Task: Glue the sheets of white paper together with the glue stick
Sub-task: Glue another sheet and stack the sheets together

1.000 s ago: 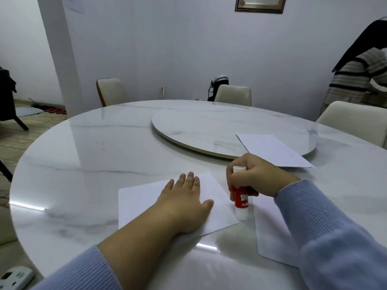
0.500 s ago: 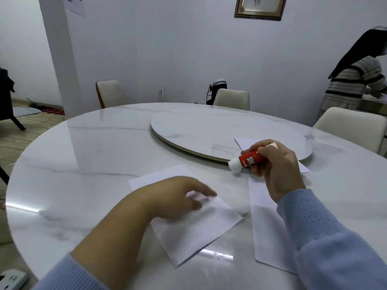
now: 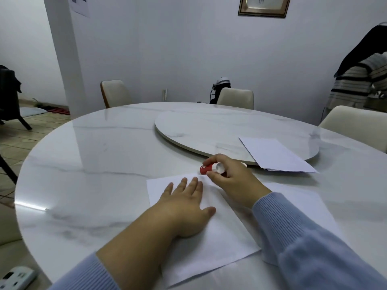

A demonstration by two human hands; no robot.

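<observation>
Three sheets of white paper: one sheet [image 3: 209,231] under the left hand [image 3: 186,204], a second sheet [image 3: 297,197] beneath the right hand [image 3: 232,178], a third sheet [image 3: 276,155] beyond it. One glue stick [image 3: 206,168] in the right hand. Two hands. Three chairs [image 3: 235,97] past the surface [image 3: 94,164]

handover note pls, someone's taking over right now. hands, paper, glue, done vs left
Left hand: flat, pressing the near sheet onto the table.
Right hand: holds the glue stick at that sheet's far corner.
Second sheet lies partly under the near one, on the right; spare sheets on the turntable.
Done: sheets overlapped.
Left: cannot tell whether glue is on; press the join.
</observation>
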